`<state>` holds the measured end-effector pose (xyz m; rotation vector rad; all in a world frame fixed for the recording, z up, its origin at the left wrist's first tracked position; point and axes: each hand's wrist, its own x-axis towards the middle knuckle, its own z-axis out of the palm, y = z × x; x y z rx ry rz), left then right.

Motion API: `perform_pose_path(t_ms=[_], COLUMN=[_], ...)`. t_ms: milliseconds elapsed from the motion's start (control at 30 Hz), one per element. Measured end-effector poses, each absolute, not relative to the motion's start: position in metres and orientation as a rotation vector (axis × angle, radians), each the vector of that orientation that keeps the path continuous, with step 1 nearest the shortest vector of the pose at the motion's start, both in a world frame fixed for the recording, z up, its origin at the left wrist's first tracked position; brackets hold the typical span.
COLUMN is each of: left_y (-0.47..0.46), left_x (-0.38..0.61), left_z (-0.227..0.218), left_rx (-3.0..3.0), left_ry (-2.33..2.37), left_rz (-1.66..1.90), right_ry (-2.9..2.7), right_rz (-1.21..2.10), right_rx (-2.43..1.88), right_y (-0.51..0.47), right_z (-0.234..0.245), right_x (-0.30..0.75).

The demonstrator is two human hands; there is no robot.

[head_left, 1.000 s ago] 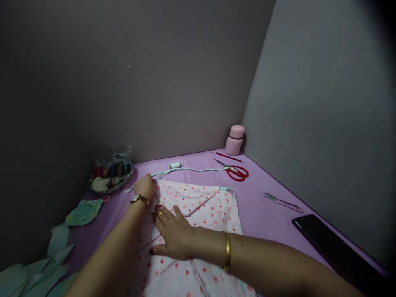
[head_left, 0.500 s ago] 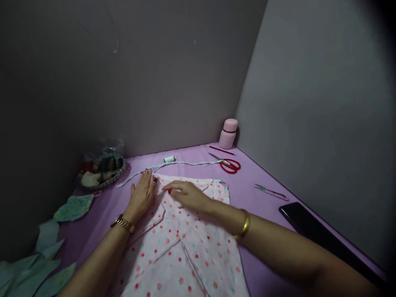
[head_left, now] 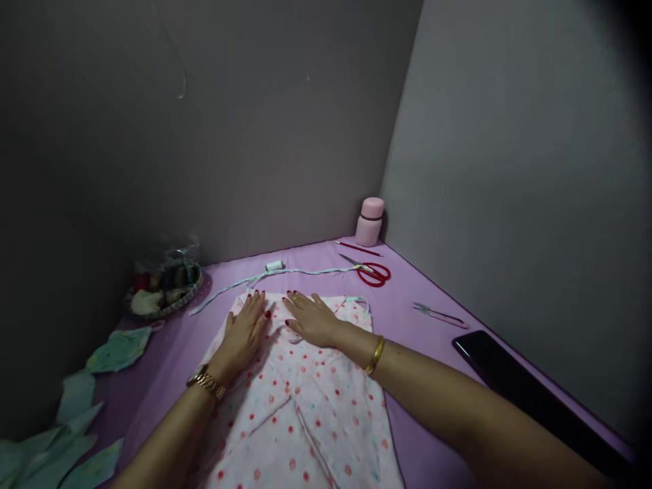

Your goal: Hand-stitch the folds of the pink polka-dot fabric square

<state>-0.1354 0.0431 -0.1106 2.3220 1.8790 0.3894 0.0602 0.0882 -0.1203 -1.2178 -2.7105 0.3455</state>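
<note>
A white cloth garment [head_left: 300, 421] with red and pink flower dots is spread on the purple tablecloth, its far edge near my fingertips. My left hand [head_left: 245, 337] lies flat on its upper left part, fingers stretched out. To the right, my right hand [head_left: 313, 319] presses flat on the upper middle, fingers spread. Small wrinkles show in the cloth between the two hands. A pale green tie loop [head_left: 363, 302] shows at the garment's upper right corner. Just beyond the far edge runs a pale green twisted cord [head_left: 300, 272].
A white thread spool [head_left: 274, 265], red-handled scissors [head_left: 373, 274], a red pencil [head_left: 359, 249] and a pink bottle [head_left: 369, 223] stand or lie at the back. Thread snips [head_left: 441, 315] and a black phone [head_left: 509, 373] are right. A sewing basket [head_left: 176, 307] and green fabric scraps [head_left: 118, 350] are left.
My right hand has come down from a raised, bent pose to lie flat on the cloth. My left hand has shifted slightly right and nearer. The view has turned slightly.
</note>
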Motion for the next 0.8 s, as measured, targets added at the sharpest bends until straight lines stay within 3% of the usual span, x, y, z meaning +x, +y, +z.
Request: perform_pose_path(t_ms=[300, 800], left_y=[-0.022, -0.035], left_x=[-0.146, -0.138], left_z=[-0.115, -0.12], left_rx=[2.375, 2.399], left_ry=[1.985, 1.946], left_rz=[0.309, 0.291], right_ry=[-2.728, -2.69], right_rz=[0.3, 0.321], right_rx=[-1.214, -1.152], right_y=[0.088, 0.088], right_z=[-0.12, -0.114], right_x=[0.062, 0.055])
